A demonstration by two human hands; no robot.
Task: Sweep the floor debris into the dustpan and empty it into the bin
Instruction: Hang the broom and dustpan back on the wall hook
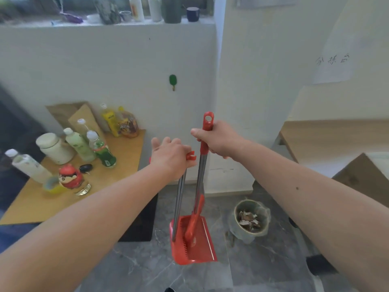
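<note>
- The right hand (219,140) is wrapped tight around the red grip at the top of the broom (201,175).
- The left hand (170,157) rests on top of the dustpan pole (180,199), beside the red clip (191,156). Its fingers look stretched out, not curled. The thumb is hidden.
- The red dustpan (200,247) is low down over the grey floor (263,266), between the table and the bin. The broom's red bottom end sits inside the pan.
- The bin (265,218) is just to the right of the pan. It has torn brown scraps (249,221) in it. I see no scraps in the pan.
- Risk 1: the left hand is not gripping the pole well. The pole could slip and the dustpan could tip or fall over.
- Risk 2: the 2 poles are very close. If the broom is pushed at the clip crookedly, it may miss and swing loose.
- Risk 3: the wooden table (122,165) with bottles (104,153) is near the left arm. A wide swing could knock 1 over.
- Risk 4: the bin is light and close. A bump from the pan could push it over and spill the scraps.
</note>
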